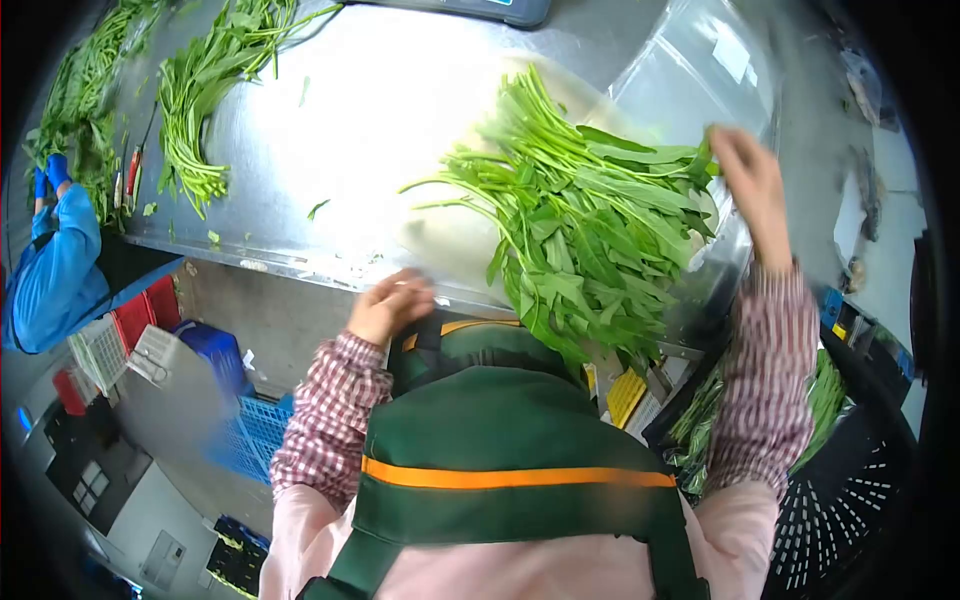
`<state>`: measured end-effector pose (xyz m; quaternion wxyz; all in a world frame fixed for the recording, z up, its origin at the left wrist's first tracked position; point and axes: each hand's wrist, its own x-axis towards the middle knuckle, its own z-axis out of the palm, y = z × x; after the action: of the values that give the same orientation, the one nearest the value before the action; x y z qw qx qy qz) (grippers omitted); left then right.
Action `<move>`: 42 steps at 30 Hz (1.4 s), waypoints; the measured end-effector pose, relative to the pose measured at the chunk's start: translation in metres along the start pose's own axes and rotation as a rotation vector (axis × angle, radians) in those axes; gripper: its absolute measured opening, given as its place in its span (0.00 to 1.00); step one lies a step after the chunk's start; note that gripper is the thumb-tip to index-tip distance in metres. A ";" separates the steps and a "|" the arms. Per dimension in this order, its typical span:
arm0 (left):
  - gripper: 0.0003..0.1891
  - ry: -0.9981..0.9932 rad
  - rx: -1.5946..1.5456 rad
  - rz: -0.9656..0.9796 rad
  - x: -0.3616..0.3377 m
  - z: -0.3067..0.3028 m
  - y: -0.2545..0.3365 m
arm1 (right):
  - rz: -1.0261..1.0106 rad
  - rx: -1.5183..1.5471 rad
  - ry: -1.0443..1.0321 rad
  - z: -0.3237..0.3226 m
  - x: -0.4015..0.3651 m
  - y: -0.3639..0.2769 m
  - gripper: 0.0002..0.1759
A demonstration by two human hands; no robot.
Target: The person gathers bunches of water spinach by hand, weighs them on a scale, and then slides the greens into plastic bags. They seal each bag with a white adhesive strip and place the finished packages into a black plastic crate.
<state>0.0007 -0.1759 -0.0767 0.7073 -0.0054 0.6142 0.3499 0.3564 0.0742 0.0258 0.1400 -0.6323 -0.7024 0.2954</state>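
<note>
A large bunch of leafy greens lies on the metal table, stems to the upper left and leaves to the lower right, some over the front edge. My right hand is at the leaf tips on the right, its fingers bent together around a bit of leaf. Near the front edge, left of the bunch, my left hand is held with curled fingers; whether anything small is between them is too blurred to tell. Clear plastic bags lie behind the greens.
More greens lie at the upper left, by a red-handled knife. A co-worker in blue sleeves and gloves stands far left. A scale edge shows at the top. Crates stand below left, a black basket below right.
</note>
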 end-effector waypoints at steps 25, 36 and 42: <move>0.31 -0.287 0.099 0.010 0.065 0.181 0.042 | -0.306 -0.470 -0.189 0.105 -0.073 -0.038 0.52; 0.07 -0.808 1.373 1.656 0.201 0.286 0.090 | 0.434 0.091 0.319 0.013 -0.242 0.009 0.46; 0.07 -0.907 1.508 0.971 0.226 0.302 0.082 | 0.622 0.235 0.228 0.076 -0.326 -0.018 0.44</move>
<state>0.2211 0.1280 -0.1654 0.4739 0.8289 0.2836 0.0890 0.3511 -0.2605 0.0348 0.1926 -0.8243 -0.4174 0.3303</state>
